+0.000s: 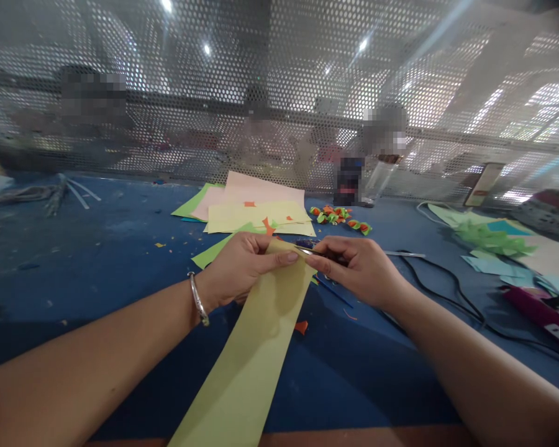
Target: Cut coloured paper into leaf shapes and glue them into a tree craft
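Observation:
My left hand point(242, 267), with a silver bracelet at the wrist, pinches the far end of a long yellow paper strip point(251, 354) that runs down toward me over the blue table point(121, 248). My right hand point(358, 267) is closed around a pair of scissors point(307, 250) whose metal blades meet the strip's top edge beside my left thumb. The scissor handles are hidden inside my fingers.
A stack of yellow, pink and green sheets point(256, 208) lies beyond my hands, with small orange-and-green paper pieces point(340, 217) to its right. Black cables point(451, 292), green and blue paper scraps point(494, 245) and a pink tool point(540, 313) sit at right. A perforated metal screen point(279, 93) backs the table.

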Demonstrator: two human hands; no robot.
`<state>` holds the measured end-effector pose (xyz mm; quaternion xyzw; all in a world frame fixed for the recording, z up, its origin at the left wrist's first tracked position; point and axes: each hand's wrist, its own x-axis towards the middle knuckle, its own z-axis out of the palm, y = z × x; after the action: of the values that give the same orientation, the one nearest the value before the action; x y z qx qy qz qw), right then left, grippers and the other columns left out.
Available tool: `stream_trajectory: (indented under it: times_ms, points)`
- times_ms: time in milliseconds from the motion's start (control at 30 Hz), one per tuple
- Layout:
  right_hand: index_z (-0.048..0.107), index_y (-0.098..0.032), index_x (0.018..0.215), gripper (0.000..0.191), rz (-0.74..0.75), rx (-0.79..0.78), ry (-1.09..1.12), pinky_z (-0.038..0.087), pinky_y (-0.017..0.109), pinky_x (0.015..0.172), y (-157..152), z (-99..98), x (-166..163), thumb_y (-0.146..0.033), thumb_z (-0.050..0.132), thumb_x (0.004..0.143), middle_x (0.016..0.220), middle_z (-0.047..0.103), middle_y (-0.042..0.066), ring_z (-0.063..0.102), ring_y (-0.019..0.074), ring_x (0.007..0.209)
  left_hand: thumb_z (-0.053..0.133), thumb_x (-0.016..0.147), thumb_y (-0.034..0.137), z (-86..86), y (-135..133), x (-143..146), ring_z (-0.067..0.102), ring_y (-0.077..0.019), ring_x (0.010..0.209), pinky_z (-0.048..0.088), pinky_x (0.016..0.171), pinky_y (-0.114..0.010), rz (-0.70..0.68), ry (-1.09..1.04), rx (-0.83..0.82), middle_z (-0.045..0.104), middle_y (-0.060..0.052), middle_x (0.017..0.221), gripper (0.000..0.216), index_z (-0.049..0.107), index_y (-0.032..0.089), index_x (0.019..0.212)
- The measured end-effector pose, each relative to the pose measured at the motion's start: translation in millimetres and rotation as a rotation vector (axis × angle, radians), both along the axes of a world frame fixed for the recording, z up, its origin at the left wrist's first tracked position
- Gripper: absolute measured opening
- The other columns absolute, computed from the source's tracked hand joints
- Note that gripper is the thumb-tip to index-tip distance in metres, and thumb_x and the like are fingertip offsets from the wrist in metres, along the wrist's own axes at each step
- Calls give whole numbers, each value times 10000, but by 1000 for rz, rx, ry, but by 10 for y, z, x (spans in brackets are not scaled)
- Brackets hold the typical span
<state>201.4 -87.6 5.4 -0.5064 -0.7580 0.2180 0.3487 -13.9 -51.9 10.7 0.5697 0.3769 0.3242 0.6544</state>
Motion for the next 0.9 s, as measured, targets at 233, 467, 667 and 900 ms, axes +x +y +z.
stream_trajectory:
  times_ms: [233,467,667,900]
  points:
    - [659,-172,788,396,-10,-3,-28,283,245,494,-6,4,7,-544,617,916,633,486,-23,359,101,558,827,784,285,-35,11,-12,677,-133,586,523,513,-207,-32,-43,28,764,-51,750,147,802,159,856]
    - [650,-173,781,392,2,-24,-15,284,245,500,0,-5,11,-537,613,919,635,478,-26,356,101,565,822,787,271,-15,6,-2,658,-133,543,517,507,-222,-47,-10,-1,754,-43,704,125,802,167,852]
    - [644,-174,769,391,2,-14,-17,286,245,501,-3,-6,15,-535,620,916,639,468,-30,350,99,564,783,829,212,13,-25,10,632,-105,503,505,488,-193,-48,-48,-36,726,-21,634,78,779,147,787]
    - [638,-179,773,385,8,-8,-19,291,255,516,8,-11,13,-534,615,920,648,480,-25,368,107,578,815,800,279,-24,-4,1,646,-121,527,522,503,-216,-64,-46,-18,738,-40,679,147,790,144,851]
